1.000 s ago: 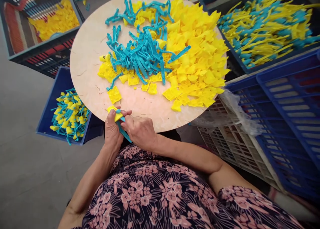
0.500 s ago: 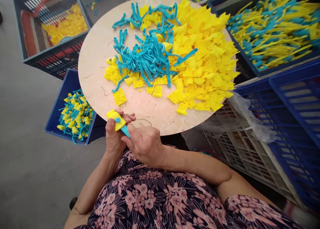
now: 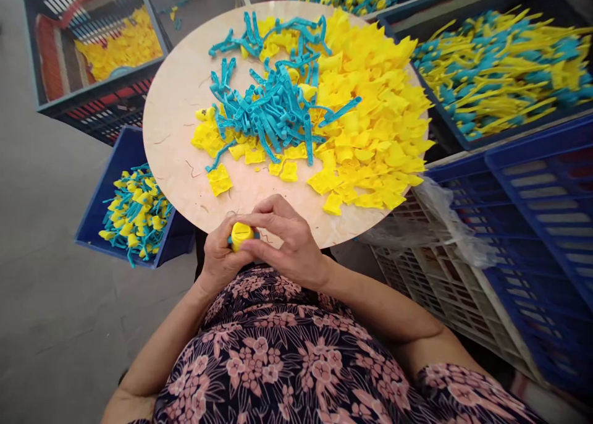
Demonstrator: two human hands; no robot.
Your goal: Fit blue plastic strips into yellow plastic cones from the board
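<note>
Both hands meet at the near edge of the round table point(image 3: 171, 96). Between them is a small yellow plastic piece point(image 3: 241, 235), with bits of blue showing at its sides. My left hand point(image 3: 217, 260) is closed around it from the left. My right hand point(image 3: 294, 241) grips it from the right with thumb and fingers; most of the blue part is hidden. Beyond the hands lies a heap of blue jointed plastic strips point(image 3: 273, 106). Right of that heap, a large pile of yellow plastic pieces point(image 3: 370, 109) spreads to the table's edge. A flat yellow piece point(image 3: 219, 180) lies nearby.
At the lower left stands a blue bin point(image 3: 99, 195) of joined yellow-and-blue pieces. A crate point(image 3: 92, 106) with yellow pieces is behind it. Another bin point(image 3: 472, 143) of yellow-and-blue parts stands right of the table, above blue slatted crates point(image 3: 532, 226) and clear plastic film point(image 3: 451, 220).
The yellow piece, earlier laid out flat with a blue tip through it, now appears curled over between the fingers. Both hands have shifted right, the right hand now reaching over the piece.
</note>
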